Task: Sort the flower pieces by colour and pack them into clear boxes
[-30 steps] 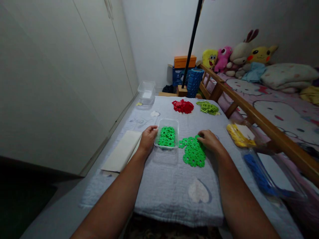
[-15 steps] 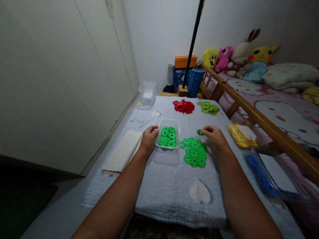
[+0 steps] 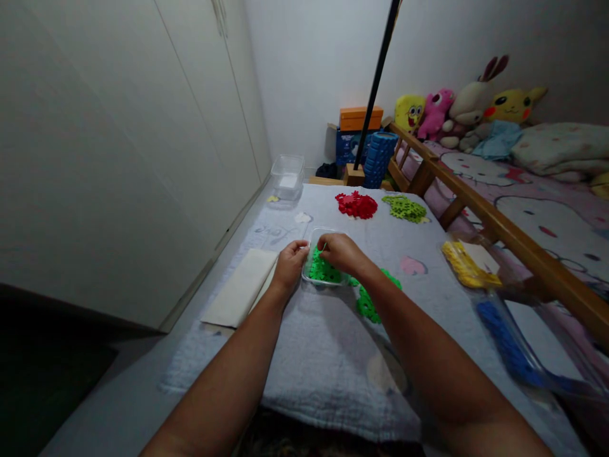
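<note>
A small clear plastic container [image 3: 310, 238] sits on the light quilted cloth [image 3: 309, 343] and holds several bright green flower-shaped pieces [image 3: 321, 271]. My left hand [image 3: 290, 265] curls against the container's left side. My right hand [image 3: 339, 251] reaches over the container with its fingers pinched together, down among the pieces; what it pinches is hidden. A loose pile of the same green pieces [image 3: 368, 298] lies just right of the container, partly covered by my right forearm.
A red pile [image 3: 356, 204] and a light green pile [image 3: 405, 207] lie further back. Another clear container [image 3: 288, 174] stands at the far left. Bags of yellow pieces [image 3: 464, 265] and blue pieces [image 3: 507, 346] lie by the wooden bed rail [image 3: 499, 225]. A white folded sheet [image 3: 240, 289] lies left.
My right hand lifted a green piece off the loose pile and carried it left, over the container. My left hand stayed on the container's side.
</note>
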{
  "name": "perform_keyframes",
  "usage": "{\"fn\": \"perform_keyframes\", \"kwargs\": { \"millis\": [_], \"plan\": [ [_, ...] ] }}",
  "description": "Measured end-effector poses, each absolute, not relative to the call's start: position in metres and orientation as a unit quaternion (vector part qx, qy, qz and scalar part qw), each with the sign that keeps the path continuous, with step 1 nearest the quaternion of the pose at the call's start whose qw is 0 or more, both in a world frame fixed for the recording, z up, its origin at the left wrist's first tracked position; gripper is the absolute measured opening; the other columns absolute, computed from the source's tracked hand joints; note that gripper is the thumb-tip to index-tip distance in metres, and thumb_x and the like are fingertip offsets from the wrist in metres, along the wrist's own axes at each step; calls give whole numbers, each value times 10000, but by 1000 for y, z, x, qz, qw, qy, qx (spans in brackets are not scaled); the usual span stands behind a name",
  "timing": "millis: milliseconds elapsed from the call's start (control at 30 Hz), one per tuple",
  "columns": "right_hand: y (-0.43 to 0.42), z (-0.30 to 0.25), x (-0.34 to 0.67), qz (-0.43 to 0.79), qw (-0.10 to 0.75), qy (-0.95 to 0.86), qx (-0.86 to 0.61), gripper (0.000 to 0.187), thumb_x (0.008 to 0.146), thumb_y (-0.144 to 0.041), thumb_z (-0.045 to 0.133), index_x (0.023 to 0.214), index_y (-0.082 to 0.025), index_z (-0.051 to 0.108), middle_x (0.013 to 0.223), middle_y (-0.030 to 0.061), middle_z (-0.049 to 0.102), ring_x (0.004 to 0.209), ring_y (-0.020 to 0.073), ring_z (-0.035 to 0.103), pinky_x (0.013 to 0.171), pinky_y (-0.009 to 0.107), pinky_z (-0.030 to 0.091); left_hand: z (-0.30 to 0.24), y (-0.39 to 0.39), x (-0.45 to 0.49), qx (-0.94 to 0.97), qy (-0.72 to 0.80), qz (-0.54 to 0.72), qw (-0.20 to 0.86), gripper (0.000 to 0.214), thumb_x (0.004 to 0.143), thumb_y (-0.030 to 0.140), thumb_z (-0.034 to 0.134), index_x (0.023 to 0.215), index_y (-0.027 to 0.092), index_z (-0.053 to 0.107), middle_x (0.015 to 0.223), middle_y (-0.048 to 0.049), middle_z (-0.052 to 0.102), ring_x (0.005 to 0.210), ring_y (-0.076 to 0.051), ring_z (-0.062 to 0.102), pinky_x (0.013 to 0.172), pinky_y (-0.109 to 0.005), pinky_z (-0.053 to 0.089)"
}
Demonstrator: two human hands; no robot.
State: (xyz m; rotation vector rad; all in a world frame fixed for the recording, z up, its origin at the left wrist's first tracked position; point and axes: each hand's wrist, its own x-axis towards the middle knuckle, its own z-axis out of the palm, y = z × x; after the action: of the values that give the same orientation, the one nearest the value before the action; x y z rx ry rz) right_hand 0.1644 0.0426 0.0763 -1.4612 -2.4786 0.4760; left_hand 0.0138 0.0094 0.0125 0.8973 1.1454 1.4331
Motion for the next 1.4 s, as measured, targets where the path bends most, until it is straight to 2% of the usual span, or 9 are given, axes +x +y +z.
{"fn": "perform_keyframes", "kwargs": {
  "millis": [133,367,500,633,800,1000,1100,1300,1400],
  "plan": [
    [46,70,161,139,112,-846,-502,216,844,-123,618,995,-200,753,1027,83,779,942,205,673,816,277,446,15,9,14,373,478,599,523,336,620,353,760,873,161,653,603,62,553,521,-84,435,527,-225,346],
    [42,84,228,182,246,-789,-532,148,867,-173,627,970,-179,733,944,62,752,810,172,648,776,282,460,17,6,16,365,481,597,528,335,627,361,758,879,167,651,639,37,611,559,-110,517,548,-233,400],
    [32,71,258,176,183,-798,-547,114,853,-183,663,934,-169,743,941,74,738,849,190,640,816,303,453,15,7,16,369,483,596,524,326,626,355,766,871,168,657,644,37,612,563,-109,521,548,-230,400],
    [14,49,254,129,94,-840,-519,239,826,-252,747,1056,-191,769,1093,111,707,1030,240,611,948,347,418,15,8,16,371,483,599,520,333,626,356,775,871,164,657,623,43,594,550,-105,508,544,-229,396],
    [6,37,245,110,46,-834,-538,263,789,-254,787,1048,-216,776,1154,125,663,1081,282,562,930,371,418,19,5,16,374,488,592,521,350,622,372,766,880,162,658,637,41,598,565,-107,512,550,-228,395],
    [17,37,270,219,129,-825,-505,112,780,-171,712,875,-201,764,960,64,691,966,227,604,938,357,419,18,6,16,372,486,592,524,354,612,371,758,876,159,655,640,43,601,558,-103,504,554,-230,398],
    [20,38,283,304,210,-792,-486,78,772,-223,680,792,-206,754,896,40,693,912,208,628,891,339,443,16,7,15,375,483,592,526,349,619,367,753,883,159,658,661,38,619,566,-102,507,562,-230,402],
    [24,49,283,429,349,-677,-485,243,699,-424,750,754,-189,726,808,26,692,764,182,612,751,324,464,15,7,15,376,486,592,521,347,618,362,749,881,154,660,655,36,620,563,-102,506,562,-232,404],
    [34,64,270,445,409,-643,-471,278,710,-447,754,790,-185,707,768,18,696,722,168,605,725,314,466,15,8,16,372,484,594,524,349,616,365,751,880,156,658,655,35,621,562,-103,509,558,-230,401]
  ]
}}
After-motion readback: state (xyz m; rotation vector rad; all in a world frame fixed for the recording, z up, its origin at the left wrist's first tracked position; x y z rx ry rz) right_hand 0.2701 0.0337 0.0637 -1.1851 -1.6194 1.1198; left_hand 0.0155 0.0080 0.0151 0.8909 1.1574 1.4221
